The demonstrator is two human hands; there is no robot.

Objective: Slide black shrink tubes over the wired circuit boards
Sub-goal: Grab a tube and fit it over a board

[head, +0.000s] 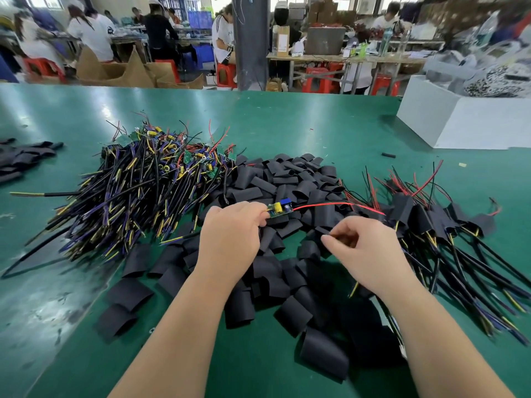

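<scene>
Small green board (280, 209) w/ yellow capacitor & blue part, pinched at its left end by left hand (230, 234), its red wire (330, 204) running right. Black shrink tubes (287, 179), flattened, heaped mid-surface (316, 124). Bare wired boards (149, 179) piled left; sleeved boards (416, 216) right.

A busy factory work hall.
A long shiny green work table (287, 124) held a big heap of small green circuit boards with black, yellow and red wires (138, 182) beside a pile of short flat black shrink tubes (287, 179). Behind it, other workers (94, 33) sat on red plastic stools (227, 74) at more tables (344, 57), with brown cardboard boxes (115, 70) on the floor.
</scene>
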